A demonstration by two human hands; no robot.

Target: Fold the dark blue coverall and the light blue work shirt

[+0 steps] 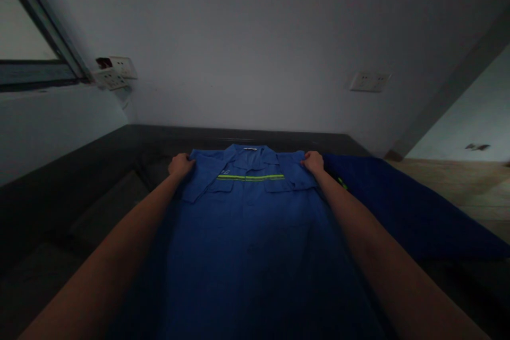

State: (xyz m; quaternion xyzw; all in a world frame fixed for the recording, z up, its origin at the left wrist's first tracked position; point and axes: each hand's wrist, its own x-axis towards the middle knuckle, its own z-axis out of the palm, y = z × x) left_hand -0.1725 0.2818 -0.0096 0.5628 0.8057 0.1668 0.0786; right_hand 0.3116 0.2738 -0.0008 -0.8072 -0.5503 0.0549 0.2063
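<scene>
A blue short-sleeved work shirt (243,223) with a yellow-green stripe across the chest lies spread out, front side up, its collar at the far end. My left hand (181,164) is closed on the edge of the sleeve at the left. At the right, my right hand (313,161) pinches the edge of the other sleeve. Both arms reach forward along the sides of the shirt. Its lower part fades into shadow near me.
A darker blue garment (398,202) with a bit of yellow-green lies to the right. Behind the shirt runs a dark ledge (199,133) against a pale wall. Wall sockets (370,82) sit at the right, and a power strip (110,79) hangs at the left by a window.
</scene>
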